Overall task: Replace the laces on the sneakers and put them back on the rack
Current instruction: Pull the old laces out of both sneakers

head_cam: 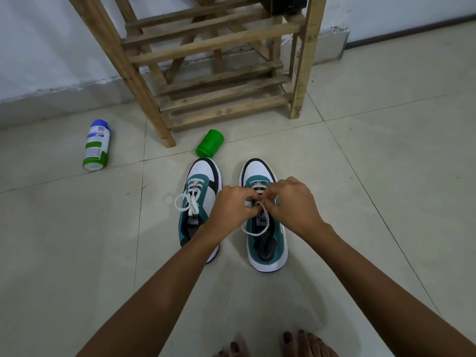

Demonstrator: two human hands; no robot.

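Two white, teal and black sneakers stand side by side on the tiled floor, toes pointing toward the rack. The left sneaker (201, 202) has its white lace tied in a bow (189, 202). Over the right sneaker (266, 240), my left hand (233, 208) and my right hand (291, 202) both pinch its white lace (253, 230) above the tongue. A loop of that lace hangs down over the shoe's opening. The wooden shoe rack (206, 63) stands just beyond the sneakers.
A green cylindrical container (209, 143) lies on its side by the left sneaker's toe. A white, blue-capped bottle (95, 145) lies on the floor to the left. My bare toes (296, 343) show at the bottom edge. A dark object (286, 3) sits on the rack's upper shelf.
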